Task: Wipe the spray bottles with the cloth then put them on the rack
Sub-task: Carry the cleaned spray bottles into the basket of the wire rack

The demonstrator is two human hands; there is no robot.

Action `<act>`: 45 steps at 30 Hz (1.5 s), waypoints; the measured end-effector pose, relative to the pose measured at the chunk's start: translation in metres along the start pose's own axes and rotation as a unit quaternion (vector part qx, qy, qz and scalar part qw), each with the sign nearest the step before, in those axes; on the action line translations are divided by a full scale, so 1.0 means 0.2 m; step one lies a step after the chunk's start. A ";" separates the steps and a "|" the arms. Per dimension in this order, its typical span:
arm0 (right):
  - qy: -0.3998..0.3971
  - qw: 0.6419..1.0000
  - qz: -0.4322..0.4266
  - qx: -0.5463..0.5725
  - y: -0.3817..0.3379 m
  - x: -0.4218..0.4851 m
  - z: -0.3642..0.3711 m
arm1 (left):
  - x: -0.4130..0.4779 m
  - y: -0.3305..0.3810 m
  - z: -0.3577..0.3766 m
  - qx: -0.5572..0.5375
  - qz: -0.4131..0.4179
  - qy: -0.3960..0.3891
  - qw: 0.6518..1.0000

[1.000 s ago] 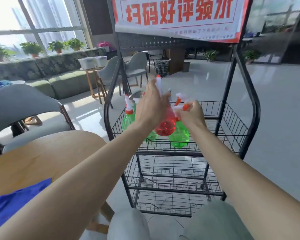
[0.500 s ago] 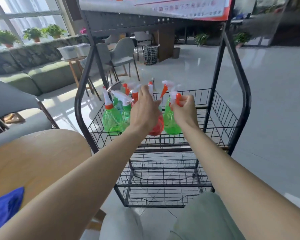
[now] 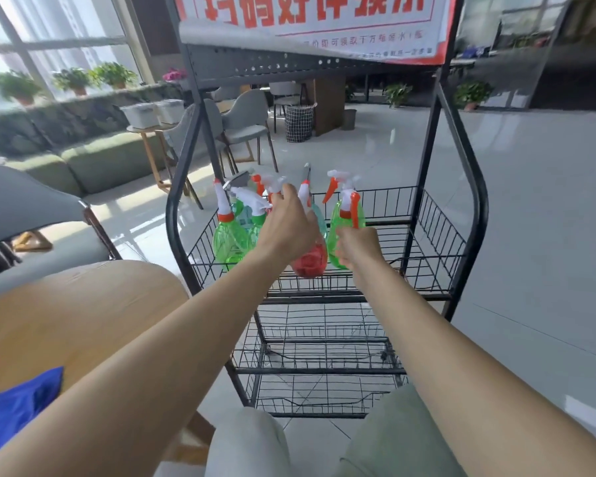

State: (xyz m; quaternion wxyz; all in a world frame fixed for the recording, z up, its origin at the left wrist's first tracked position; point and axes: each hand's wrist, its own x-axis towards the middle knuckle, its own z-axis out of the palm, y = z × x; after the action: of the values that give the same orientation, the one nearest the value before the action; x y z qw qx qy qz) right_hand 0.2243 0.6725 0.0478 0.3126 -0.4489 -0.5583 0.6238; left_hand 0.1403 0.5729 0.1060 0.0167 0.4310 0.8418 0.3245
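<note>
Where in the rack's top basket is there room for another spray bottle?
The right half, between the green bottle the right hand holds and the right wall of the basket. The left side is crowded with bottles.

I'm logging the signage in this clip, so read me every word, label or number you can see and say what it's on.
"码好评领水": large red characters on the white banner atop the rack. The frame cuts off their tops, so this reading is unsure.
Smaller red lines below them on the banner: too blurred to read.
Label on a green spray bottle: too small to read.
</note>
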 end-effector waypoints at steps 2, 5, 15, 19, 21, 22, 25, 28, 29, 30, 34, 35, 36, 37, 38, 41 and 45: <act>-0.005 1.000 0.014 0.002 0.02 -0.05 0.03 | -0.04 0.00 -0.05 0.021 0.010 -0.001 1.000; -0.016 1.000 0.017 -0.010 -0.01 -0.14 0.07 | -0.12 -0.02 -0.14 0.047 0.026 -0.010 0.999; -0.125 0.982 -0.105 -0.099 -0.26 -0.62 0.48 | -0.41 -0.25 -0.59 0.116 0.008 0.018 0.993; -0.196 0.958 -0.166 -0.124 -0.32 -0.89 0.80 | -0.59 -0.50 -0.89 0.134 -0.033 0.067 0.988; -0.210 0.950 -0.191 -0.132 -0.34 -0.96 0.90 | -0.65 -0.58 -0.98 0.133 -0.049 0.084 0.986; -0.236 0.942 -0.200 -0.129 -0.34 -1.05 1.02 | -0.72 -0.69 -1.08 0.136 -0.070 0.098 0.983; -0.291 0.925 -0.214 -0.121 -0.34 -1.30 1.31 | -0.92 -0.92 -1.31 0.151 -0.118 0.131 0.973; -0.351 0.899 -0.227 -0.131 -0.31 -1.55 1.60 | -1.15 -1.15 -1.53 0.165 -0.180 0.143 0.959; -0.369 0.890 -0.234 -0.133 -0.29 -1.62 1.71 | -1.23 -1.22 -1.60 0.168 -0.203 0.150 0.953; -0.387 0.879 -0.243 -0.136 -0.27 -1.71 1.80 | -1.32 -1.30 -1.66 0.169 -0.223 0.156 0.947; -0.447 0.835 -0.278 -0.163 -0.18 -2.08 2.07 | -1.67 -1.55 -1.84 0.186 -0.286 0.156 0.927; -0.461 0.823 -0.286 -0.169 -0.16 -2.17 2.13 | -1.76 -1.61 -1.87 0.197 -0.298 0.152 0.922; -0.478 0.808 -0.295 -0.175 -0.13 -2.26 2.18 | -1.84 -1.68 -1.90 0.206 -0.310 0.148 0.916; -0.496 0.795 -0.299 -0.181 -0.09 -2.35 2.26 | -1.95 -1.74 -1.93 0.213 -0.324 0.150 0.909; -0.508 0.783 -0.306 -0.189 -0.06 -2.40 2.30 | -2.01 -1.78 -1.95 0.219 -0.331 0.156 0.904; -0.548 0.739 -0.327 -0.215 0.06 -2.66 2.50 | -2.26 -1.93 -2.09 0.233 -0.372 0.191 0.878; -0.600 0.683 -0.344 -0.234 0.20 -2.99 2.66 | -2.58 -2.08 -2.26 0.241 -0.412 0.230 0.848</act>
State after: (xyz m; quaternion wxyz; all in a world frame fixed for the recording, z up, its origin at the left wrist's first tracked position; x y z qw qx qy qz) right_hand -0.0141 -0.0888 0.1200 -0.0118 0.1872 -0.8692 0.4575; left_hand 0.0275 -0.2209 0.1007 -0.1496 -0.0515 0.9736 0.1644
